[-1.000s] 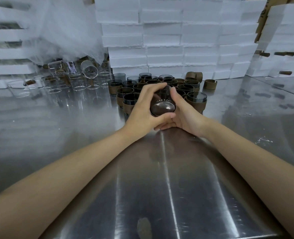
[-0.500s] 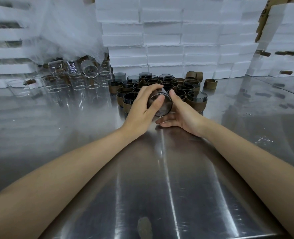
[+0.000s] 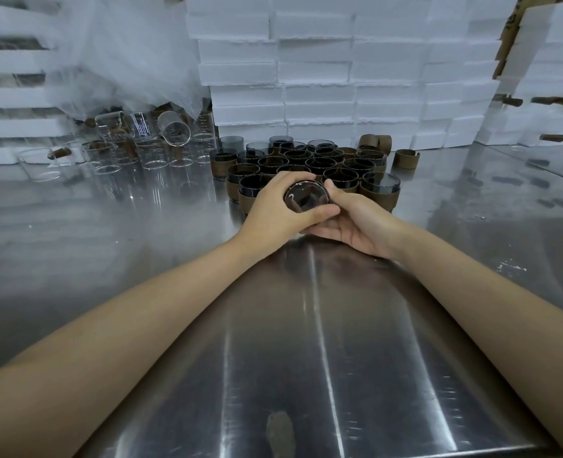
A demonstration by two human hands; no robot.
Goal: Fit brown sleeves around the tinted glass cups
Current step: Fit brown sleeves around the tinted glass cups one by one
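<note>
A dark tinted cup (image 3: 306,197) is held just above the centre of the frame, tipped on its side so that its round base is turned toward the camera. It is gripped by the left hand (image 3: 271,206), whose fingers (image 3: 293,176) are curled over its top edge while the thumb is laid across its lower edge. The right hand (image 3: 356,223) is set palm-up under and behind the cup, with its thumb (image 3: 331,190) raised against the cup's right side and its other fingers stretched flat beneath the left thumb, so the cup is cradled between both hands. A brown streak is seen through the glass (whether a sleeve is already around this cup cannot be told). The cup is kept off the steel surface (image 3: 306,342), just in front of a packed group of dark cups (image 3: 309,161), most of them wrapped in brown sleeves; one at the group's back left (image 3: 231,144) is seen without one. Loose brown sleeves (image 3: 405,158) are left standing just right of the group. Clear glasses (image 3: 141,153) are gathered at the left of the frame, one of them tipped over, under a crumpled sheet of plastic wrap (image 3: 124,51). White foam boxes (image 3: 323,77) are stacked along the back.
</note>
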